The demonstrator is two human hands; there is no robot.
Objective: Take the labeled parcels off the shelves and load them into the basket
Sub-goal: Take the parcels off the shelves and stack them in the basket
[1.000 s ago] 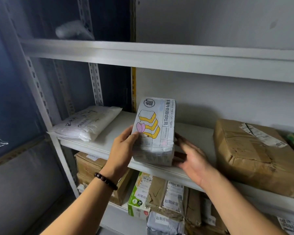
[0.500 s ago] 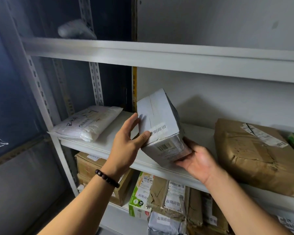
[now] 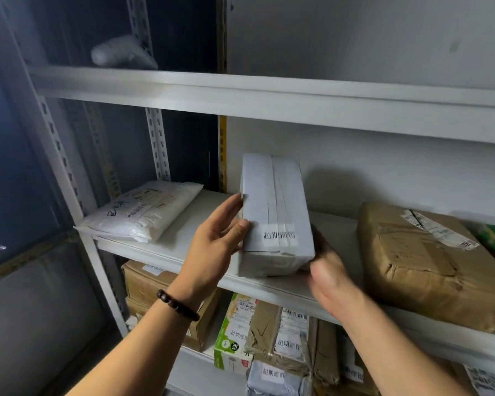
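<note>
A white metal shelving rack is standing against a pale wall, with a dark gap running behind its left posts. Over the last second the person has been turning the grey parcel (image 3: 277,218) in both hands: its printed picture face has gone round out of sight, and the plain taped side with a white label (image 3: 279,235) is now facing the camera. That likely settles that this parcel counts as labeled, so carrying it off to the basket looks like the next step.

The left hand (image 3: 215,244) is gripping the parcel's left edge, thumb pressing on the front and fingers (image 3: 229,205) wrapping behind. The right hand (image 3: 332,278) is blurring at the lower right corner; whether its fingers are closing on the parcel cannot be told. The parcel is standing upright between the hands at the front lip of the middle shelf (image 3: 183,252); resting or lifted is unclear.

On that shelf, a white bagged parcel (image 3: 146,212) is lying well left of the left fingers, and a brown paper parcel (image 3: 423,264) is sitting just right of the right hand. Below the fingers, the lower shelf is holding cartons, a green-and-white box (image 3: 232,335) and several labeled packets (image 3: 292,335). No basket is showing.
</note>
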